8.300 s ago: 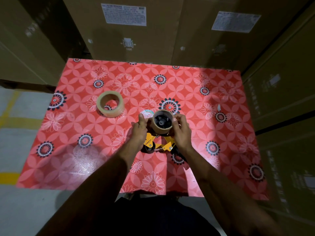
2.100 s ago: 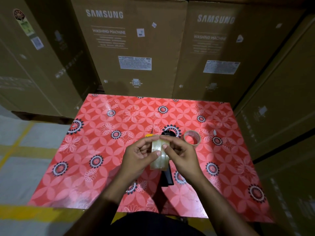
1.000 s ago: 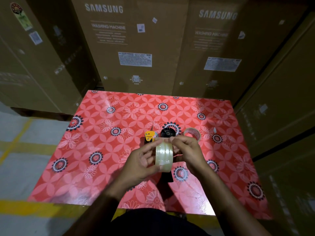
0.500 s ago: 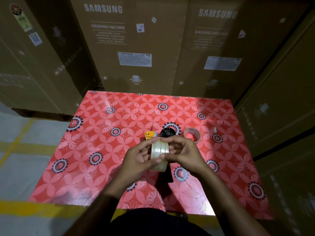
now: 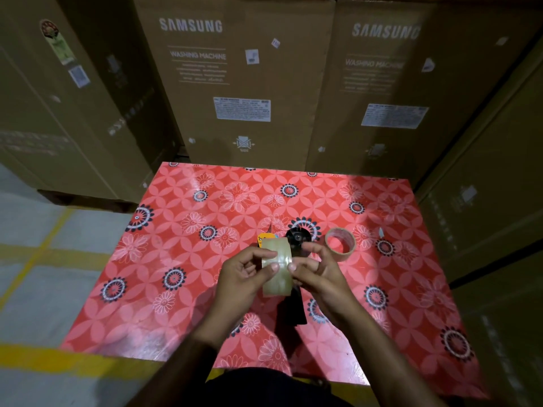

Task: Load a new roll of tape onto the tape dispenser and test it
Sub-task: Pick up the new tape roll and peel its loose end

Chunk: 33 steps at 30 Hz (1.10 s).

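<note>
A full roll of clear tape [image 5: 277,267] stands on edge above the table, held between both hands. My left hand [image 5: 244,279] grips its left side, thumb on the outer band. From the right, my right hand [image 5: 318,274] presses a fingertip onto the band while the other fingers spread. Behind and under the roll lies the tape dispenser [image 5: 296,240], with a black hub, an orange plate at its far left and a black handle pointing toward me, mostly hidden. An empty cardboard core [image 5: 340,244] lies flat to the right of the dispenser.
The table wears a red flowered cloth [image 5: 182,254]. Tall cardboard washing-machine boxes [image 5: 235,83] wall in the far and right sides. Grey floor with yellow lines [image 5: 32,259] lies left. A small pale scrap [image 5: 381,232] sits right of the core.
Since the oldest frame the empty core has come off the dispenser and lies on the right, and the full roll has left the table's left side. Lately both hands turn the roll, fingertips shifting on its band.
</note>
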Motion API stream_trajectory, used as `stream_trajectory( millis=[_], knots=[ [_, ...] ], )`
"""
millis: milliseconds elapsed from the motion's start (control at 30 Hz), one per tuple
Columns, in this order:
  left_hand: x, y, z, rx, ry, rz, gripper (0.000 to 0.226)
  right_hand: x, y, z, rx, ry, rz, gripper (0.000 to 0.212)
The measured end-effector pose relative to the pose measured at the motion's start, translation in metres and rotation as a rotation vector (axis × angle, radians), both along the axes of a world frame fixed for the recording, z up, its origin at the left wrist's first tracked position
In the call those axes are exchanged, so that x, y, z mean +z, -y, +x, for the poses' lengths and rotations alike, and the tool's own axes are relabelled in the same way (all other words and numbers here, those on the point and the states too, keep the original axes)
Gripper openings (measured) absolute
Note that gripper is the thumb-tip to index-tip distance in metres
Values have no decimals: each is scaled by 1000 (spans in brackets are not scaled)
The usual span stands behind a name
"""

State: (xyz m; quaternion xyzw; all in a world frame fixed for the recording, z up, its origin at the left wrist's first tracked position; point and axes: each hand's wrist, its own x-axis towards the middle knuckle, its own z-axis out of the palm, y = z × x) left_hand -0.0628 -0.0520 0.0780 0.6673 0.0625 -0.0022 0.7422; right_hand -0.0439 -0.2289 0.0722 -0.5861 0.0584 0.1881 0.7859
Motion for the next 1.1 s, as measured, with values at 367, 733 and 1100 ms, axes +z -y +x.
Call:
stream_trajectory(
  millis=[367, 733, 1100],
  knots=[
    [-3, -5, 10, 37, 70, 398, 24, -10, -12, 2, 97, 218, -351, 31],
    [-9, 4, 4, 167, 228, 383, 5, -7, -23, -2, 100, 191, -304, 40],
    [-12, 5, 12, 245, 82, 287, 26, -3, -12, 3, 151, 288, -483, 43]
  ],
)
